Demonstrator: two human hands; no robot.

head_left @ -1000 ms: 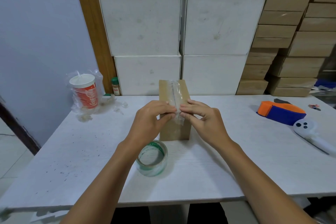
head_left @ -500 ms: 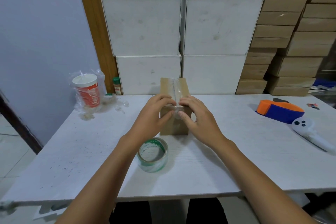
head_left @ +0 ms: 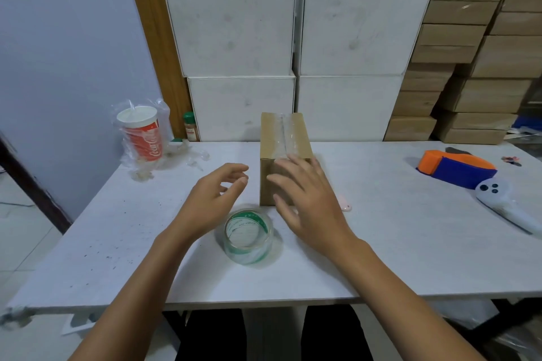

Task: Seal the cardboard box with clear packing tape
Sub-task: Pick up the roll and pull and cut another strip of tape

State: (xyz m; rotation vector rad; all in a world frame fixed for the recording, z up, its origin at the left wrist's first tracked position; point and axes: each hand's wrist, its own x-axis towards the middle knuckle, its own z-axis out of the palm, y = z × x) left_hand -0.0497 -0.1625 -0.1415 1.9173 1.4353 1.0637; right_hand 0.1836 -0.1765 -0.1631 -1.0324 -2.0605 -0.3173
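Note:
A small brown cardboard box (head_left: 271,138) stands on the white table (head_left: 117,243), with a strip of clear tape (head_left: 286,133) running along its top seam. My right hand (head_left: 305,199) lies flat and open against the box's near face, fingers spread, covering part of it. My left hand (head_left: 217,199) hovers just left of the box, fingers apart and loosely curled, touching nothing. A roll of clear packing tape (head_left: 247,234) with a green-and-white core lies flat on the table in front of the box, between my wrists.
A red cola cup (head_left: 142,135) in a plastic bag stands at the back left beside a small spice jar (head_left: 190,126). An orange-and-blue tape dispenser (head_left: 457,167) and a white controller (head_left: 504,202) lie at right. White boxes (head_left: 234,23) and stacked cartons (head_left: 469,53) line the back.
Both hands were pressing the tape end at the box's near top edge. My left hand has let go and pulled away to the left; my right hand has slid down flat over the front face.

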